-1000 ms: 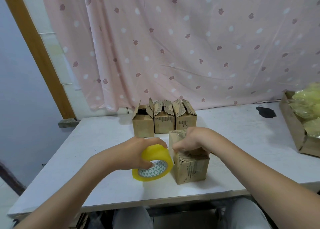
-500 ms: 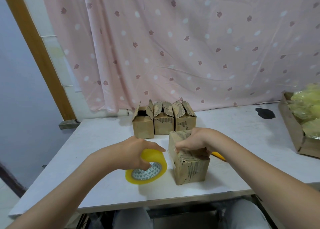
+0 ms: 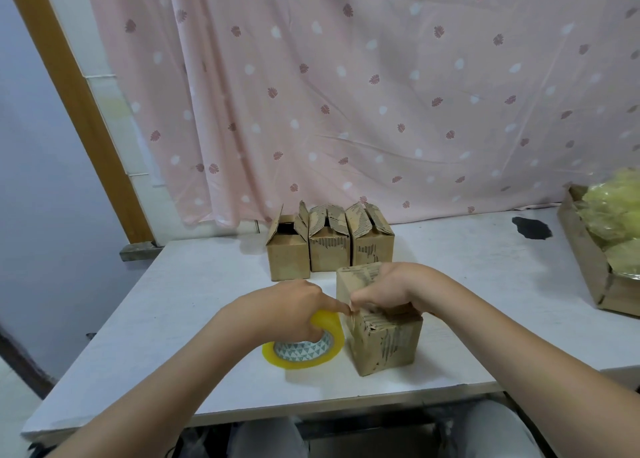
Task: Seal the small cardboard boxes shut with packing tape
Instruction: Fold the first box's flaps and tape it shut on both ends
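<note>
A small worn cardboard box (image 3: 384,345) stands near the front edge of the white table (image 3: 166,312), its flaps folded down. My right hand (image 3: 388,289) lies over its top with fingers curled at the near left corner. My left hand (image 3: 287,310) grips a yellow roll of packing tape (image 3: 304,348) that rests on the table just left of the box; its fingertip meets my right fingers at the box's corner. Three more small boxes (image 3: 329,246) stand in a row behind, flaps open.
A pink patterned curtain hangs behind the table. At the right edge sits a larger cardboard tray (image 3: 588,267) with yellowish plastic bags (image 3: 620,222). A black patch (image 3: 531,227) marks the table at back right. A wooden door frame (image 3: 79,111) rises at left.
My left hand has lowered the tape roll onto the table and brought its fingertips to the box's corner beside my right hand. My right hand stays on the box top.
</note>
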Available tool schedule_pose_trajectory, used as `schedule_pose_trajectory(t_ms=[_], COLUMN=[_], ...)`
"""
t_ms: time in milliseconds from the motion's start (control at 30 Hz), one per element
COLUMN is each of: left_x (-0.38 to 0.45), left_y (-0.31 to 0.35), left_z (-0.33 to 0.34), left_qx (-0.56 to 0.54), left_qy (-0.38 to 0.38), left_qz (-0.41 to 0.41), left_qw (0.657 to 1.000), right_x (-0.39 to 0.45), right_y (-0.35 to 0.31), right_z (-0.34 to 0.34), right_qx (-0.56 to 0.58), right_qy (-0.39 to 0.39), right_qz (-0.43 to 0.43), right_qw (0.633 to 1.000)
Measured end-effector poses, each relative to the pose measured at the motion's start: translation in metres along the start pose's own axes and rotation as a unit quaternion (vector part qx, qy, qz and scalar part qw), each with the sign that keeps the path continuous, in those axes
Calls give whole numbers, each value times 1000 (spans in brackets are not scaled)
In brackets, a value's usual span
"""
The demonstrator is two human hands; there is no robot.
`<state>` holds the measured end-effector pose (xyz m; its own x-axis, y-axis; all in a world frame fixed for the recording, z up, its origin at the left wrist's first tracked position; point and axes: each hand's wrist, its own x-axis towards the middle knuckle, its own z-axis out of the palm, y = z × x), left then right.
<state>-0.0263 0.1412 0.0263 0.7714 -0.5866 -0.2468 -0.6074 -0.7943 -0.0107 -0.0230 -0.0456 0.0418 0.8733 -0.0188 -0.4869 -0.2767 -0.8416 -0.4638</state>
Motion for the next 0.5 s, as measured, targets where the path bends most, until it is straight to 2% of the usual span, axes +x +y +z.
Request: schedule_pose_trajectory(t_ms=[200,500], left_x=[4,4], left_y=[0,-1], left_z=[0,-2], left_qx=[15,3], left_qy=[1,2], left_qz=[7,6], left_qw=[1000,1000], right_x=[3,0], right_y=[0,-2], right_z=[3,7], right_qx=[3,-66], right_qy=[4,22], right_qz=[-9,-14], right_qw=[1000,998])
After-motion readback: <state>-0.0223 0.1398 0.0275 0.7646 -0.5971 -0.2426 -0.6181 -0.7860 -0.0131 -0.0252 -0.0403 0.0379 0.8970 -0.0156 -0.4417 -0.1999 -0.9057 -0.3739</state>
